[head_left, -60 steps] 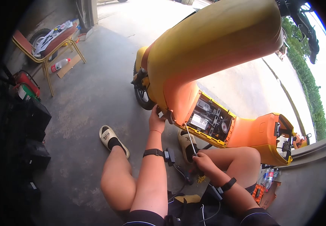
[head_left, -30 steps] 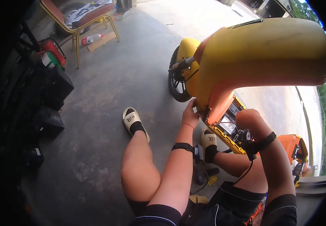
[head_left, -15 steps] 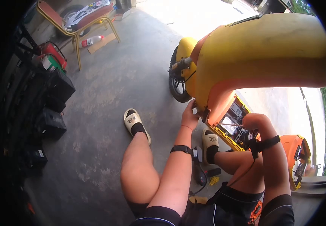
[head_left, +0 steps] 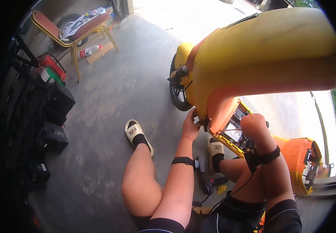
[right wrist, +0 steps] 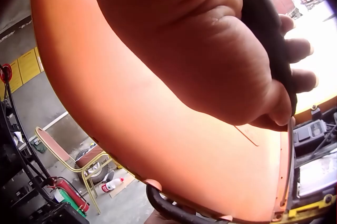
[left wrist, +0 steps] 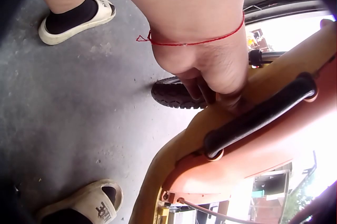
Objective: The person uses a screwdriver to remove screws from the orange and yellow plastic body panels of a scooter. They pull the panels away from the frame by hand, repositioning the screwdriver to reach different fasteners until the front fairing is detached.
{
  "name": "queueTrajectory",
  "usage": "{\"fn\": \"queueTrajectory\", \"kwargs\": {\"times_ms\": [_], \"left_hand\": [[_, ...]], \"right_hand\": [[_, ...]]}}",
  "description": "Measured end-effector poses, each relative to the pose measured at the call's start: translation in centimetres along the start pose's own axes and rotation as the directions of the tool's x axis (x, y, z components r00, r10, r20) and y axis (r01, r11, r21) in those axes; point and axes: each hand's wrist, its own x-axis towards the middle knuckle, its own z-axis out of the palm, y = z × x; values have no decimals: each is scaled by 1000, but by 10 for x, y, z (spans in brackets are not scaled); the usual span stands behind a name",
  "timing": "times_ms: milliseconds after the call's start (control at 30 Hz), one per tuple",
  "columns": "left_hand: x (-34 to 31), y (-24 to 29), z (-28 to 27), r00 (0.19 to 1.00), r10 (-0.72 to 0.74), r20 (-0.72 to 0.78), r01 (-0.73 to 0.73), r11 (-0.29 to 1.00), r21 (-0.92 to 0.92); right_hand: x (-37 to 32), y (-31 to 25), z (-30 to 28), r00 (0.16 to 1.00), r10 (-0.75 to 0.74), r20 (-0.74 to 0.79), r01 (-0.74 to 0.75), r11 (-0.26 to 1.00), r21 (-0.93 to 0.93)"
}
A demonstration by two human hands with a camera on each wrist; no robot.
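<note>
In the head view my right hand (head_left: 254,126) is raised beside the yellow and orange scooter (head_left: 268,54). It grips the black handle of a screwdriver (right wrist: 266,37). The thin shaft (left wrist: 218,214) reaches a screw hole at the lower corner of the orange front panel (left wrist: 226,179). My left hand (head_left: 191,127) rests against the scooter's yellow side, just beyond a black curved bar (left wrist: 258,118); its fingers lie on the side, their ends partly hidden. Below the panel, an uncovered compartment (head_left: 234,134) shows black parts, wires and a white label.
Both legs frame the work, with slippered feet (head_left: 135,132) on the concrete floor. A chair (head_left: 86,33) with things on its seat and a bottle (head_left: 90,51) are at the upper left. Black boxes (head_left: 53,136) line the left. The front wheel (head_left: 179,97) stands beyond my left hand.
My right hand has risen from below the compartment to its right side, turning the screwdriver from upright to nearly level. My left hand keeps its place at the scooter; the head view has shifted.
</note>
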Motion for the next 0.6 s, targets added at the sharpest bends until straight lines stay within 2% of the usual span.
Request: {"fn": "queueTrajectory", "kwargs": {"times_ms": [133,200,300,533,600], "left_hand": [[0,2,1,999,-40,7,40,998,-38],[0,-1,1,999,-37,5,37,998,-44],[-1,0,1,999,-40,0,40,998,-39],[1,-5,2,999,-39,-4,39,996,-83],[0,-3,2,999,-44,-5,44,997,-67]], "right_hand": [[5,11,8,1000,-7,-13,8,1000,27],[3,13,6,998,-13,53,11,999,46],[2,17,10,996,-54,69,50,997,58],[-6,12,11,998,-28,48,23,995,99],[-8,12,9,996,-65,58,59,993,98]]}}
